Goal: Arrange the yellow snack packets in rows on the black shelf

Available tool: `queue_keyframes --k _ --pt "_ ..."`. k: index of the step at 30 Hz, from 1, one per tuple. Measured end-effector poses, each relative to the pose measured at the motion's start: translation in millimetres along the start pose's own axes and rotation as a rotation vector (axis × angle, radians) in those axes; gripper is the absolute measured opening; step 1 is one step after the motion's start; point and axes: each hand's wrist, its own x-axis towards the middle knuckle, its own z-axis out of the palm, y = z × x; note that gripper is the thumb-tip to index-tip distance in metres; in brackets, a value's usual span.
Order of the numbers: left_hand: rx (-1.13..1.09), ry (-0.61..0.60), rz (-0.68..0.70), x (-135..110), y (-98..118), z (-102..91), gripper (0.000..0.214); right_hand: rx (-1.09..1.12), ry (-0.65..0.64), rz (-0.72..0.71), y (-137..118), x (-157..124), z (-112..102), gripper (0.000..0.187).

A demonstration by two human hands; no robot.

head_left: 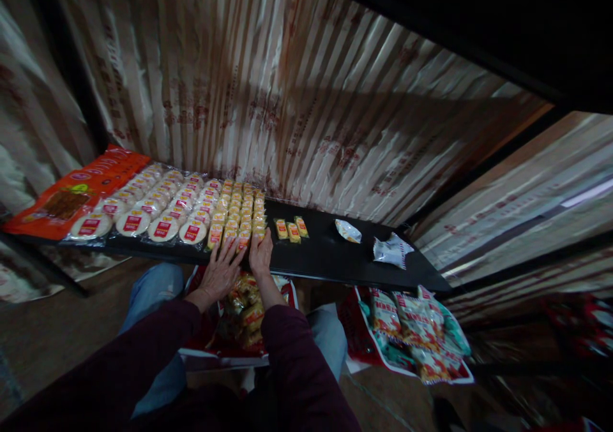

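My left hand (pixel 223 272) lies with fingers spread over the front ends of the rows of small yellow snack packets (pixel 233 212) on the black shelf (pixel 316 253). At the right side of the same rows, my right hand (pixel 261 253) touches the outermost packets, its fingers stretched along them. Neither hand appears to lift a packet. Left of the yellow rows, round white crackers in clear wrappers (pixel 163 228) lie in overlapping rows. Several loose yellow packets (pixel 293 230) rest just right of my right hand.
An orange snack bag (pixel 76 196) covers the shelf's left end. Two white packets, a small one (pixel 348 231) and a crumpled one (pixel 393 251), lie to the right. Below stand a box of yellow-wrapped snacks (pixel 246 307) between my knees and a box of bagged snacks (pixel 414 323). Plastic-wrapped corrugated sheeting (pixel 287 100) hangs behind.
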Motion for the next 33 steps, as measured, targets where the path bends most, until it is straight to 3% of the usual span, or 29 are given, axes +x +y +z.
queue_keyframes --k 19,33 --pt "0.008 -0.017 0.014 -1 1 -3.7 0.057 -0.151 0.073 -0.091 10 -9 -5 0.083" --pt "-0.011 0.002 0.035 -1 -1 -1.4 0.057 -0.091 0.092 -0.162 16 -2 -1 0.058"
